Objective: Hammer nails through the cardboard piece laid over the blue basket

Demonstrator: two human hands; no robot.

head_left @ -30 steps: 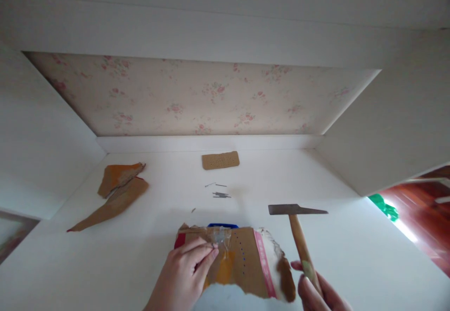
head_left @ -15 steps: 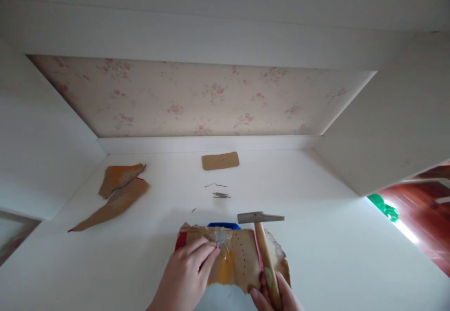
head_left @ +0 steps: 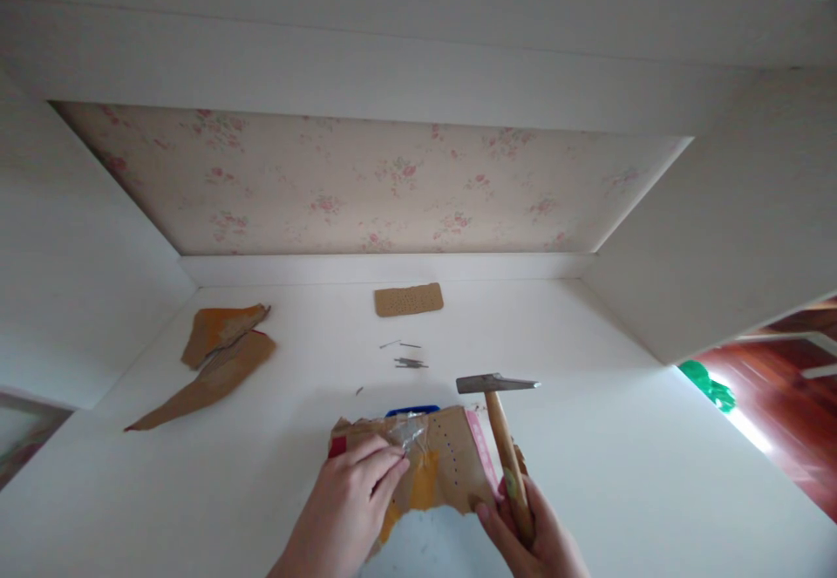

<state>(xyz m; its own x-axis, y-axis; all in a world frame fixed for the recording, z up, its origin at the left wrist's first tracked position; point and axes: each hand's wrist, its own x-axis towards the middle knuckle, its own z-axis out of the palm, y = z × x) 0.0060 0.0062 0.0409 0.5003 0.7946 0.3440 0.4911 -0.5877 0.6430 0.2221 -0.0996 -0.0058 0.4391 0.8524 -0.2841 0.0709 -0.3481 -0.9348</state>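
Note:
My left hand (head_left: pixel 353 495) lies over the left part of a torn brown cardboard piece (head_left: pixel 441 465), its thumb and fingers pinched beside some clear tape (head_left: pixel 411 431). What sits in the pinch is too small to make out. A row of dark dots runs down the cardboard, with an orange patch and a pink strip on it. Wrapped in my right hand (head_left: pixel 533 530) is the wooden handle of a hammer (head_left: pixel 506 447), its metal head up. The right thumb also touches the cardboard's right edge. Behind the cardboard shows a blue object (head_left: pixel 413 410), mostly hidden.
Several thin nails (head_left: pixel 411 363) lie on the white surface (head_left: pixel 608 438) beyond the cardboard. Farther back is a small perforated brown cardboard strip (head_left: pixel 409 300). Torn cardboard scraps (head_left: pixel 213 373) lie at the left. White walls rise at both sides and the back.
My right hand has moved slightly right and up with the hammer. The right side of the cardboard has lifted and tilted, baring more of the pink strip. My left hand stays almost where it was.

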